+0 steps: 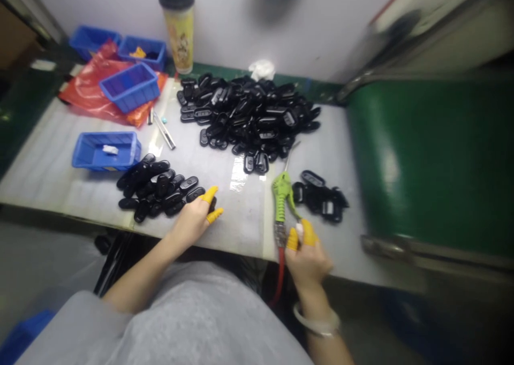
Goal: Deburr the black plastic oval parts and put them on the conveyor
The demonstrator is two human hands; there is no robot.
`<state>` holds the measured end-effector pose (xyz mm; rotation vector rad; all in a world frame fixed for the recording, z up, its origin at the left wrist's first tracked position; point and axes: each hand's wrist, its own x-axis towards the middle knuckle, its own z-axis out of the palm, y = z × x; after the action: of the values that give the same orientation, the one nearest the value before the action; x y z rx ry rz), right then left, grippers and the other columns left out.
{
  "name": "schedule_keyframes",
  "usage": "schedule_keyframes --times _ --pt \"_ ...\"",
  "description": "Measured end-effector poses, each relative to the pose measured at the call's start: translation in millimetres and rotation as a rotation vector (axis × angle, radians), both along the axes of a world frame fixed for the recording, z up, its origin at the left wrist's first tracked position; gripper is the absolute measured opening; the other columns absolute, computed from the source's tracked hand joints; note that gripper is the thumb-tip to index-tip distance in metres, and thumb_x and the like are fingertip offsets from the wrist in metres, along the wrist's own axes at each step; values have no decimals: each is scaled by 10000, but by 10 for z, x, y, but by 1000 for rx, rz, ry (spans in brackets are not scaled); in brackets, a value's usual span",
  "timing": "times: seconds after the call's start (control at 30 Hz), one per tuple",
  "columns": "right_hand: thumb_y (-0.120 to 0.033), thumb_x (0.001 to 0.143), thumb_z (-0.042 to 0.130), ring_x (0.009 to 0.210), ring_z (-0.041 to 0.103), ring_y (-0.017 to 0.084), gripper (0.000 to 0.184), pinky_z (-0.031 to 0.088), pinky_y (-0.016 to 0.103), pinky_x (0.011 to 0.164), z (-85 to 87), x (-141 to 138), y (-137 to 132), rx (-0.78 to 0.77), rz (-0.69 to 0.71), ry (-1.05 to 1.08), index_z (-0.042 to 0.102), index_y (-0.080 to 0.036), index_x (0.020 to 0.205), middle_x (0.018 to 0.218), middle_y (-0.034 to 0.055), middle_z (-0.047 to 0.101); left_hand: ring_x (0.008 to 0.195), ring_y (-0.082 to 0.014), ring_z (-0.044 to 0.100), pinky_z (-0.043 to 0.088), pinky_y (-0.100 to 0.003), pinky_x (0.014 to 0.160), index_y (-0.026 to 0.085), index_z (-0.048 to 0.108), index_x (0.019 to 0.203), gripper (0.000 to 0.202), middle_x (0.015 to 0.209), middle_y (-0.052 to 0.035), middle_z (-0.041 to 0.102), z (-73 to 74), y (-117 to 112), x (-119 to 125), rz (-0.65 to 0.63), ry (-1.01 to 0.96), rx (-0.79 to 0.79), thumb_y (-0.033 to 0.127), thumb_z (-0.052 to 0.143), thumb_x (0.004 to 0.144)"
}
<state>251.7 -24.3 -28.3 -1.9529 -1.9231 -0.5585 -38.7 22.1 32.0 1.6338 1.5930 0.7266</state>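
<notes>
Black, glossy oval pieces lie in three groups on the pale worktop [241, 226]: a big heap [249, 113] at the upper centre of the frame, a smaller pile [160, 185] left of centre, a small cluster [321, 200] right of centre; from where I stand, the step in hand looks like handling single pieces beside the left-hand pile. At that pile's right end is the left hand [193, 220], forefinger and thumb in yellow finger covers [209, 195] and spread a little apart; one dark piece [212, 204] shows between them, though I cannot tell whether they pinch it or it merely lies there. Lower right of centre, the right hand [309, 258] is curled, covered thumb and finger close about a small pale bit [299, 229]; whether that is pinched, I cannot make out; just beside it is a green air gun [280, 196], its red hose [280, 274] running down the frame, its nozzle slanting up toward the big heap. As I judge it, the next move calls for a light, sure fingertip grip on that one piece, without nudging its neighbours; also for care around the gun's lever.
</notes>
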Motion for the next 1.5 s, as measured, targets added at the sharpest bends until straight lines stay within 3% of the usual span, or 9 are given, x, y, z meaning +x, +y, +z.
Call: schedule_keyframes --times 0.27,0.53,0.63,0.73,0.87,0.93,1.17,1.3,1.5 --pt "-449 934 470 586 580 191 429 398 274 555 130 119 209 -55 -114 352 744 -119 926 683 109 682 752 -220 668 479 -286 587 265 639 1243 370 1227 -127 608 149 -6 -122 -219 783 8 392 452 951" --pt "-355 878 552 758 618 196 317 412 270 654 270 268 705 -161 -129 563 741 -132 1000 943 153 697 679 -183 618 423 -276 519 241 588 1317 424 1203 -145 543 251 -39 -86 -96 930 91 396 407 966" --pt "-348 887 537 726 603 194 329 419 275 638 329 193 755 -202 -140 696 730 -105 999 897 163 680 725 -198 627 471 -303 578 171 592 1282 435 1158 -152 569 220 -81 -3 18 715 276 410 502 930" --pt "-465 933 455 629 590 173 451 443 271 550 441 18 625 -271 -83 878 683 -108 1086 842 131 679 869 -213 643 526 -327 704 190 550 1261 400 1112 -127 596 140 -146 213 -75 123 309 389 553 913" --pt "-658 898 420 334 431 104 605 369 245 340 581 -378 287 -520 131 1116 675 -128 1038 610 26 634 676 -112 652 523 -246 531 327 249 1428 653 1321 -137 513 -11 -204 605 -388 -700 -242 451 598 891" --pt "-665 908 394 307 429 106 615 373 247 317 601 -549 159 -608 188 1248 683 -127 984 563 19 620 511 -56 596 438 -184 395 333 212 1416 711 1291 -135 539 -85 -211 752 -377 -886 -461 492 629 863" --pt "-474 899 546 973 670 266 386 537 401 856 653 -474 14 -458 132 1168 681 -152 1064 1048 142 709 359 -88 573 402 -158 283 253 261 1269 595 881 1 661 -153 -197 803 -106 -928 -562 495 624 864" --pt "-269 966 438 858 688 234 375 533 339 737 896 -339 -55 -529 425 600 623 -143 1267 998 118 719 285 -61 482 329 -123 259 279 168 1363 659 732 52 666 -140 -186 764 -76 -961 -543 454 595 893" --pt "-174 854 582 616 604 171 270 363 281 511 1136 -380 -39 -570 469 153 723 -204 1082 805 39 679 274 -40 448 357 -122 276 260 300 1202 486 686 83 636 -213 -183 755 -87 -967 -522 396 635 877"
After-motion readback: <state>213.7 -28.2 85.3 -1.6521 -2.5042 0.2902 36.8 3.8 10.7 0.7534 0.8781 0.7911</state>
